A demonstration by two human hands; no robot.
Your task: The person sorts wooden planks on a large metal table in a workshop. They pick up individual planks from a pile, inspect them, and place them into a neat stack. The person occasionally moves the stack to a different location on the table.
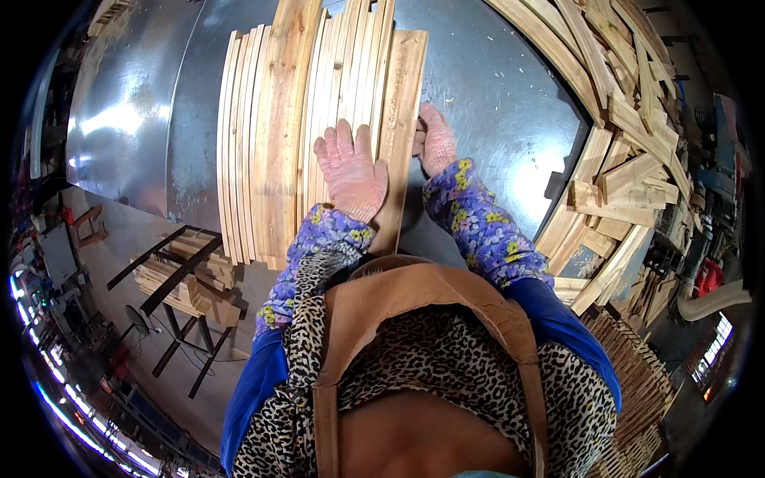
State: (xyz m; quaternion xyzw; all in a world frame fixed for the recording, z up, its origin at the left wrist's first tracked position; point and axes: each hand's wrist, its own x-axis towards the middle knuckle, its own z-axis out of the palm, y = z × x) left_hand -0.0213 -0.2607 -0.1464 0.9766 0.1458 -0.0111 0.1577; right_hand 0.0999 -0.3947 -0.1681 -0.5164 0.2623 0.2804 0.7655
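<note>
Well, left hand [351,174] atop wooden strips [345,88].

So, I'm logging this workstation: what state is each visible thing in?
Wooden strips: lined up side by side
Right-end board: lengthwise beside them
Right hand: gloved, at that board's edge
Left hand: gloved, open on the strips
Metal tabletop: shiny, speckled
Offcuts: heaped loosely
Black frame: wood stacked within

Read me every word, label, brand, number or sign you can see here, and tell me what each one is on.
No text can be read in this picture.
Boards, left hand and right hand: no writing I can make out.
Metal table: scuffs and glare, no legible marks.
Red item and the far background: too small or blurred to tell.
</note>
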